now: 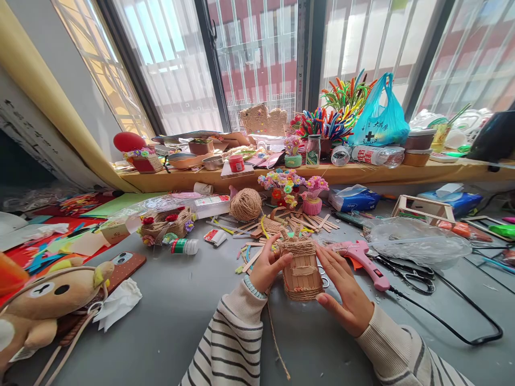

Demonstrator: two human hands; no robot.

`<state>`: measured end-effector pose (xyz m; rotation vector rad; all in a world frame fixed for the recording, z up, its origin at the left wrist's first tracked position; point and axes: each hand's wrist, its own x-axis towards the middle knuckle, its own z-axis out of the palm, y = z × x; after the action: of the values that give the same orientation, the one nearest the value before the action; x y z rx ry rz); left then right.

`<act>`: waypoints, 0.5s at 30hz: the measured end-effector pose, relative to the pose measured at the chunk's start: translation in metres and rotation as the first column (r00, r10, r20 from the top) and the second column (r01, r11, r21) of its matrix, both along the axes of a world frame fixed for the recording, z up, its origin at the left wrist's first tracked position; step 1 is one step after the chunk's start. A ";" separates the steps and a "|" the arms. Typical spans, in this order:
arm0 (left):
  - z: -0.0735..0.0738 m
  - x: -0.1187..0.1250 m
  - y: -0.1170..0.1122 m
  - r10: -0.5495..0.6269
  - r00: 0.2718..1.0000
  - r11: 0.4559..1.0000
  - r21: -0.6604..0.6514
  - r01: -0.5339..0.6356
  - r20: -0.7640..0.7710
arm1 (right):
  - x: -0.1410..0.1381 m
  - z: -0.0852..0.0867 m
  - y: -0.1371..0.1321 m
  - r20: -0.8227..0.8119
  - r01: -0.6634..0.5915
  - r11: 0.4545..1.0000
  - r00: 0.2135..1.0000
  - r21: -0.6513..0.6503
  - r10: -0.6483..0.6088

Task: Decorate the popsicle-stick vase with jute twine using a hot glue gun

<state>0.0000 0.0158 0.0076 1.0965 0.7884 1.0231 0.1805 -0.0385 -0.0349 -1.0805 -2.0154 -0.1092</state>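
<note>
A small basket of wooden sticks bound with twine (301,271) stands on the grey table (181,321) in front of me. My left hand (269,265) grips its left side, thumb against the wood. My right hand (346,289) presses flat against its right side, fingers stretched out. A loose strand of twine (277,338) trails from the basket toward me. Both my sleeves are striped.
A pink glue gun (362,257) with a black cord lies right of the basket, with scissors (410,273) beyond. A twine ball (245,203), loose wooden sticks (309,221), small flower pots, a phone (124,268) and a plush bear (44,305) surround it. The window ledge is crowded.
</note>
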 end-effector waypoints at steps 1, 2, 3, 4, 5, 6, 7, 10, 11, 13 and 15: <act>0.000 0.000 0.000 -0.002 1.000 1.000 0.005 0.002 -0.002 | 0.000 0.000 0.000 0.000 0.000 1.000 1.000 -0.001 0.000; 0.001 0.000 0.000 -0.004 1.000 1.000 0.009 0.004 -0.007 | 0.000 0.000 0.000 0.000 0.000 1.000 1.000 -0.001 0.000; 0.001 0.000 0.000 -0.008 1.000 1.000 0.014 0.008 -0.014 | 0.000 0.001 0.000 0.000 0.000 1.000 1.000 -0.001 0.000; 0.001 0.000 0.000 -0.013 1.000 1.000 0.018 0.013 -0.022 | 0.000 0.001 0.000 0.001 -0.001 1.000 1.000 -0.001 0.001; 0.000 0.000 0.001 -0.018 0.999 1.000 0.021 0.018 -0.029 | 0.000 0.001 0.000 0.003 -0.001 1.000 1.000 -0.001 0.001; 0.000 0.000 0.001 -0.023 0.999 0.999 0.024 0.024 -0.034 | -0.001 0.002 -0.001 0.003 0.000 1.000 1.000 -0.001 0.000; -0.001 0.000 0.002 -0.027 0.999 0.999 0.028 0.028 -0.036 | -0.001 0.002 -0.001 0.004 0.002 1.000 1.000 -0.003 -0.002; -0.004 -0.001 0.002 -0.032 0.999 0.998 0.048 0.033 -0.025 | -0.001 0.003 -0.001 0.004 0.009 1.000 1.000 -0.009 -0.009; -0.005 -0.001 0.002 -0.039 0.999 0.998 0.054 0.040 -0.021 | -0.001 0.003 -0.001 0.004 0.010 1.000 1.000 -0.010 -0.010; -0.005 -0.001 0.002 -0.056 0.998 0.996 0.065 0.057 -0.021 | -0.001 0.003 -0.002 0.005 0.010 1.000 1.000 -0.013 -0.010; -0.005 -0.001 0.001 -0.056 0.998 0.996 0.068 0.058 -0.037 | -0.001 0.003 -0.002 0.008 0.006 1.000 1.000 -0.016 -0.006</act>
<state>-0.0005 0.0170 0.0025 1.1925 0.7501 0.9920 0.1791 -0.0405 -0.0315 -1.0984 -2.0234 -0.1005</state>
